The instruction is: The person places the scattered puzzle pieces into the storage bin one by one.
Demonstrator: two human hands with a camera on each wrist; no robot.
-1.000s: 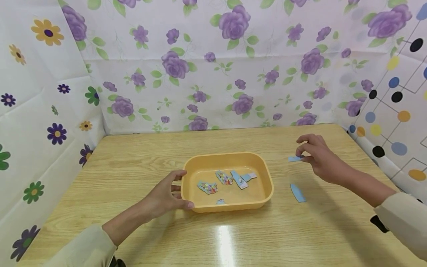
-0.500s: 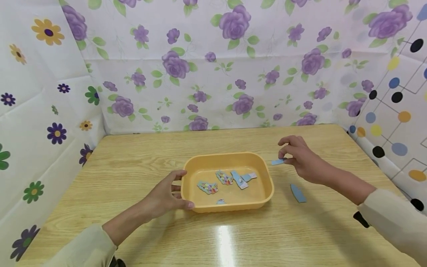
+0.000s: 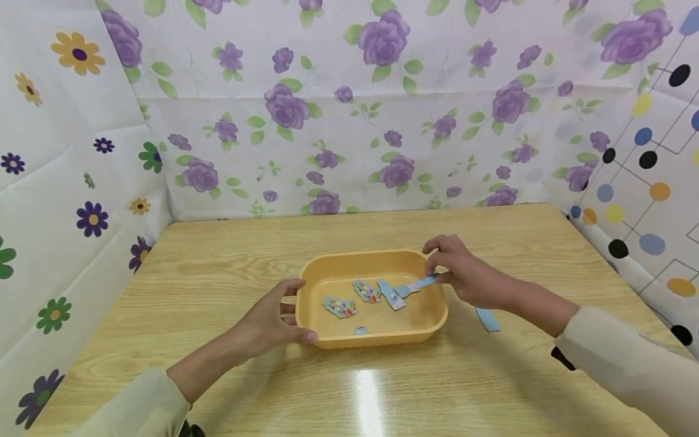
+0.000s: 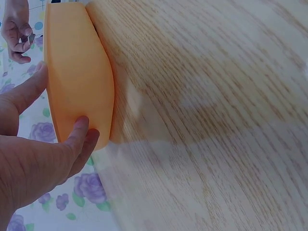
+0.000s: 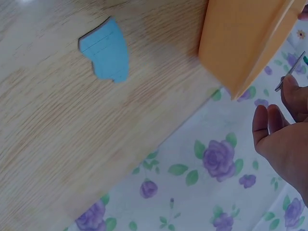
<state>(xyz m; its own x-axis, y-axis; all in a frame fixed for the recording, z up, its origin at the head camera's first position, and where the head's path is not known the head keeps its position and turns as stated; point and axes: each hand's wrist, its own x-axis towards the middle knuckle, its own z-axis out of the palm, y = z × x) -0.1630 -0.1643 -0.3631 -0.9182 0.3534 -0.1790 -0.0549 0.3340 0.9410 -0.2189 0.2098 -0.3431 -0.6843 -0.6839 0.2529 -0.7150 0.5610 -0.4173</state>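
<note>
My left hand (image 3: 267, 318) holds the left end of a yellow plastic tray (image 3: 355, 342), its thumb at the near corner and fingers along the side. In the left wrist view those fingers lie against the tray's outer wall (image 4: 79, 77). Over the tray's right rim, my right hand (image 3: 472, 276) pinches a light blue flat cardboard piece (image 3: 425, 282) between thumb and fingertips. Seen edge-on in the right wrist view, this piece (image 5: 291, 71) looks thin. Inside the tray lie several cut pieces, among them a colourful one (image 3: 340, 307) and a blue strip (image 3: 391, 294).
Another blue piece (image 3: 488, 320) lies on the wooden table (image 3: 229, 261) right of the tray, partly hidden by the right hand in the head view. Flowered cloth (image 3: 338, 121) hangs behind the table, with patterned cloths at both sides.
My right hand has moved left with the blue cardboard piece, from above the table to over the tray's right rim. The left hand and the tray have stayed put.
</note>
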